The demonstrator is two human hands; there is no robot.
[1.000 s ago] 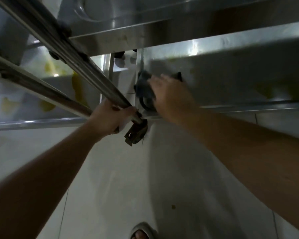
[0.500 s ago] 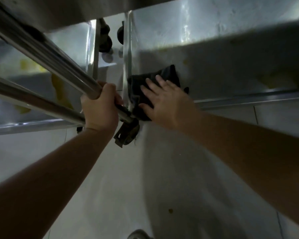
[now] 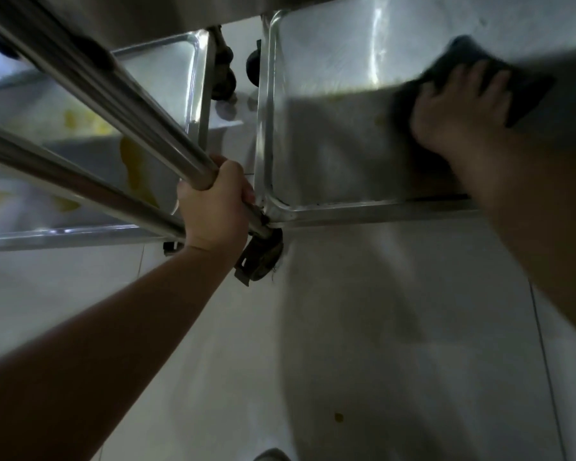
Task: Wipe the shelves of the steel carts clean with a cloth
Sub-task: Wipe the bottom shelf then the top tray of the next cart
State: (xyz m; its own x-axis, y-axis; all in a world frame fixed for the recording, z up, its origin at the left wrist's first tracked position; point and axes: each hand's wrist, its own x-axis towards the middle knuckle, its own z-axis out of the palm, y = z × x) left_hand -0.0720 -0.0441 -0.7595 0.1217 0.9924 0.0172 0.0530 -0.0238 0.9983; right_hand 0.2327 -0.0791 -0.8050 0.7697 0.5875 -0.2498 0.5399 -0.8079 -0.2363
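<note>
I look down on the bottom shelf [image 3: 330, 154] of a steel cart on the right. A dark cloth [image 3: 519, 84] lies flat on it toward its right side. My right hand [image 3: 459, 111] presses on the cloth with fingers spread and straight; the hand is motion-blurred. My left hand [image 3: 217, 207] grips the cart's steel post [image 3: 137, 118] just above the shelf's near left corner. A second cart's bottom shelf [image 3: 90, 161] at the left carries yellow stains.
A second steel post [image 3: 64, 181] runs diagonally at the left. A black caster [image 3: 260, 257] sits under the shelf corner, more casters [image 3: 226, 71] stand between the two carts. Pale floor tiles [image 3: 379, 327] fill the foreground, with a small yellow spot [image 3: 338, 417].
My right hand has swept the cloth from the shelf's near left corner across to its right side. My left hand stays on the post.
</note>
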